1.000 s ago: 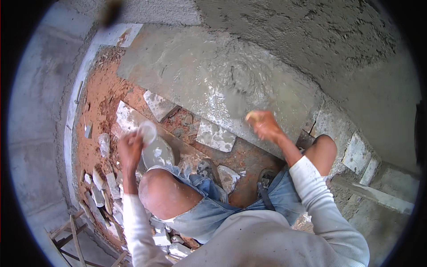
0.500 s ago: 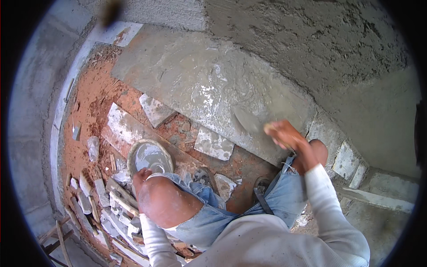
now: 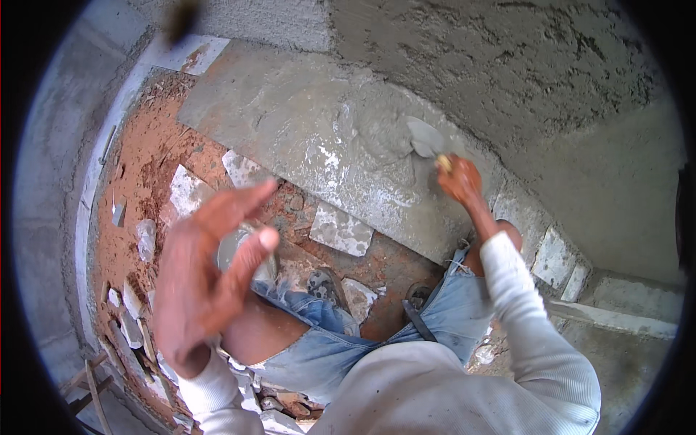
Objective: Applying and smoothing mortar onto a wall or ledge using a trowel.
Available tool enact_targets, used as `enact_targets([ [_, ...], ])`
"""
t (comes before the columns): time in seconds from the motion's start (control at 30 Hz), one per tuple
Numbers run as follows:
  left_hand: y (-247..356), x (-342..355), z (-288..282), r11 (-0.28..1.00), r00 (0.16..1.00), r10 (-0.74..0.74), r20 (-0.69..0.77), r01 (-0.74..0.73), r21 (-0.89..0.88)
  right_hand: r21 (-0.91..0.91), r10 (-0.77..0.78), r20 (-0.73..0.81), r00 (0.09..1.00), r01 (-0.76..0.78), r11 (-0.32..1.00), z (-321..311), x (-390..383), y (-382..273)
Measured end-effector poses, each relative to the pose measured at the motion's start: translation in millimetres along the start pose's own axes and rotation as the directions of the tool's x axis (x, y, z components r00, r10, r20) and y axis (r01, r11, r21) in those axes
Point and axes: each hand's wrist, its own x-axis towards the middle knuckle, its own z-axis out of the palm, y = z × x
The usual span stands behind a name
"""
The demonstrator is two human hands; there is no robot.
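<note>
My right hand (image 3: pixel 462 180) is closed round the wooden handle of a trowel (image 3: pixel 426 138). Its metal blade rests on or just over wet grey mortar (image 3: pixel 384 130), spread over a long flat slab (image 3: pixel 246 94) along the base of the wall. Raised close to the camera, my left hand (image 3: pixel 206 268) holds nothing; its thumb and fingers are spread, slightly blurred. Behind that hand a round bucket (image 3: pixel 267 264) is mostly hidden, with only part of its rim and inside showing.
A rough, freshly plastered wall (image 3: pixel 493 65) rises beyond the slab. Broken pale tile pieces (image 3: pixel 341 228) lie by my feet on red soil (image 3: pixel 138 174). Rubble and sticks (image 3: pixel 130 330) are heaped at the lower left, near a crumpled clear plastic piece (image 3: pixel 146 239).
My left hand has lifted from beside the bucket and my knee toward the camera, fingers spreading. The right hand has moved the trowel farther up the slab toward the wall.
</note>
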Motion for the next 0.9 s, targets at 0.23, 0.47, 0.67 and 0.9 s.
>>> enact_targets([
  [0.23,-25,26,76,0.95,0.978,-0.191,0.079,0.205,-0.234,-0.008,0.073,-0.07,0.995,-0.074,0.997,63,28,6],
  [0.47,-50,26,65,0.934,0.942,-0.305,0.142,0.325,-0.148,-0.071,-0.167,0.013,0.986,0.167,0.983,41,-37,-28],
  [0.67,-41,17,55,0.945,0.96,-0.275,0.042,0.278,-0.173,0.404,-0.402,0.184,0.897,0.304,0.863,60,-67,19],
  [0.9,-39,16,56,0.967,0.97,-0.217,0.107,0.229,-0.113,0.285,-0.266,0.264,0.927,0.189,0.94,72,1,-12],
])
